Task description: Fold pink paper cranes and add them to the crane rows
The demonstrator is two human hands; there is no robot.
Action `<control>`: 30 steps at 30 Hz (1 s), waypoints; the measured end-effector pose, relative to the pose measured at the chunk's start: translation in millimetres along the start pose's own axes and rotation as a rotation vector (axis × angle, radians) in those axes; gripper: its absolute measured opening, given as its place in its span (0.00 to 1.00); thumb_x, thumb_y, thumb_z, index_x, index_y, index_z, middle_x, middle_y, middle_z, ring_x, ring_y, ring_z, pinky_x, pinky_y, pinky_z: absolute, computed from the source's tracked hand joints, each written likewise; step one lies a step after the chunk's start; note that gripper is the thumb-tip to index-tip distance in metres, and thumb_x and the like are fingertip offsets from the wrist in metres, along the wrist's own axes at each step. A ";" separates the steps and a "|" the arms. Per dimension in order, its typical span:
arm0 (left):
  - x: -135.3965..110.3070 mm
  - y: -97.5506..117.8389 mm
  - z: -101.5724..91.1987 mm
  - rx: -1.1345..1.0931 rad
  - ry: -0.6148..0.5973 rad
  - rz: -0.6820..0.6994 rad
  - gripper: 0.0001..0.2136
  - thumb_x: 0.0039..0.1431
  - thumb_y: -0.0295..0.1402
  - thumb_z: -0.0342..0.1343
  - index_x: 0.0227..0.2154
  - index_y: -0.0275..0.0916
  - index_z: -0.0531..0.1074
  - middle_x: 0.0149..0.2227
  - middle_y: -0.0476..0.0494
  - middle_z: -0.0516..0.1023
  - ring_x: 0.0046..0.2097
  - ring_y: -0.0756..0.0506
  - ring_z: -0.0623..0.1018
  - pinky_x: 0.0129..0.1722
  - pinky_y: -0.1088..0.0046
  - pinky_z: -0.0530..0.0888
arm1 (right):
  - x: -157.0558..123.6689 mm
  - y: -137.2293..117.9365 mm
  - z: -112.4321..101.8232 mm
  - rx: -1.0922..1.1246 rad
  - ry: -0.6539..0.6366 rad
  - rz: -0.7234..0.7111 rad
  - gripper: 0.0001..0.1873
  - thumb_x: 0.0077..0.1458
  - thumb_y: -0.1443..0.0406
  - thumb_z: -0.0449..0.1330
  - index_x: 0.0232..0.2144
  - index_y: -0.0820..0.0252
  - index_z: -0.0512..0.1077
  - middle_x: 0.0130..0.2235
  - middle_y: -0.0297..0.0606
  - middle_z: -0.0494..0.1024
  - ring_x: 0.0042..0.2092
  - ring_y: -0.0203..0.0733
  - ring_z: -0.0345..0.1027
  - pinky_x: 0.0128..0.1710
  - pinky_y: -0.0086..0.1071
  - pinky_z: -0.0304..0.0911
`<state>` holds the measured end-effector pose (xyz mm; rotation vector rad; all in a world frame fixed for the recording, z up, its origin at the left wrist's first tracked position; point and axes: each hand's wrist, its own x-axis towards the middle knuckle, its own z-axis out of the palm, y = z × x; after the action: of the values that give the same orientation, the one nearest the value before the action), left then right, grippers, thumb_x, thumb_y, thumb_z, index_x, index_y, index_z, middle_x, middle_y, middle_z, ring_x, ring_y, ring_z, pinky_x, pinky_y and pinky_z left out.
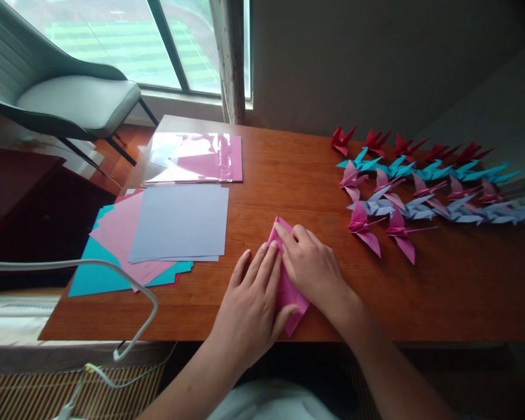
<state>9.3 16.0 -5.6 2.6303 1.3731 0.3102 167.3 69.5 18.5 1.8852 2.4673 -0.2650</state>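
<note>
A folded pink sheet of paper [286, 291] lies near the front edge of the wooden table [441, 291]. My left hand [250, 300] rests flat on its left side, fingers stretched out and pressing down. My right hand [308, 262] lies over its upper right part, fingertips pushing on the top corner. Most of the paper is hidden under both hands.
A stack of loose sheets [157, 239], lilac on top with pink and teal below, lies to the left. Behind it is a clear packet of paper [195, 157]. Rows of several folded paper cranes [420, 186] fill the right. A chair [65, 99] stands by the window; a white cable [126, 286] hangs at left.
</note>
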 end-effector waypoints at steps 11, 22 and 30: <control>0.1 -0.1 -2.9 0.004 0.002 0.009 0.35 0.67 0.50 0.47 0.68 0.29 0.57 0.72 0.33 0.54 0.72 0.35 0.54 0.71 0.55 0.49 | 2.7 0.6 -3.7 0.035 -0.015 0.009 0.25 0.68 0.63 0.49 0.66 0.52 0.62 0.48 0.43 0.75 0.48 0.45 0.71 0.40 0.31 0.68; 0.3 0.1 -2.8 0.008 -0.011 0.007 0.35 0.67 0.50 0.47 0.69 0.30 0.56 0.72 0.33 0.52 0.73 0.35 0.53 0.71 0.55 0.48 | 6.6 -2.9 -5.3 -0.009 -0.037 0.027 0.26 0.69 0.62 0.48 0.67 0.53 0.59 0.49 0.44 0.75 0.47 0.45 0.73 0.39 0.32 0.69; 1.7 0.3 -2.3 0.002 -0.007 0.005 0.35 0.68 0.49 0.47 0.69 0.30 0.55 0.72 0.33 0.52 0.73 0.35 0.53 0.71 0.55 0.48 | 8.3 -6.3 -6.8 -0.021 -0.048 0.049 0.27 0.69 0.62 0.48 0.68 0.53 0.58 0.49 0.45 0.75 0.47 0.46 0.73 0.38 0.33 0.70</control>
<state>9.9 17.3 -3.0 2.6339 1.3654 0.3001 159.6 76.9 24.9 1.9057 2.3803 -0.2780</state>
